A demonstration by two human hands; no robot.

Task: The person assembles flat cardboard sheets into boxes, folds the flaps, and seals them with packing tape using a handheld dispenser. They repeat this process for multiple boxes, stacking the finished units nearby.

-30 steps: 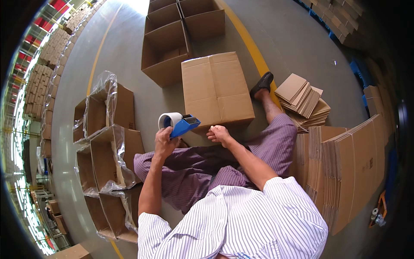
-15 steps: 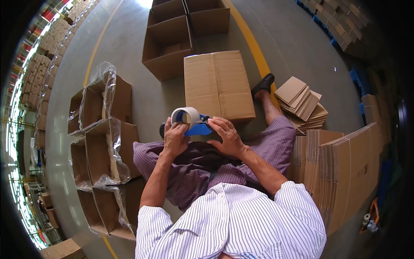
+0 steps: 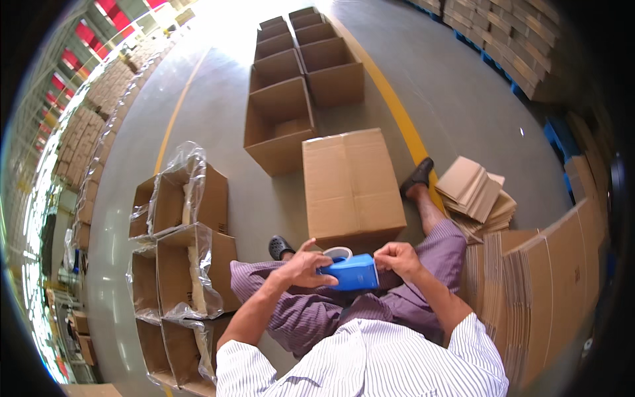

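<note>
My left hand (image 3: 305,266) is closed around a blue tape dispenser (image 3: 357,272), whose broad blue face is turned up over my lap. The roll of tape (image 3: 339,253) shows as a pale ring at its far side, partly hidden by the dispenser. At the dispenser's right end my right hand (image 3: 399,260) is pinched, fingers pressed together; what lies between them is too small to make out. Just beyond both hands a closed cardboard box (image 3: 354,182) stands on the floor between my legs, its flaps meeting along a middle seam.
Open cartons with clear plastic liners (image 3: 192,271) stand at the left. Rows of open cartons (image 3: 281,112) stretch ahead. At the right lie a pile of cardboard pieces (image 3: 473,192) and upright bundles of flattened cartons (image 3: 549,284). Stacked cardboard on blue pallets (image 3: 503,40) stands far right.
The dispenser has turned so its blue face shows instead of the roll's open side. My right hand has gone from spread fingers to a pinch at its end. The view has tilted up.
</note>
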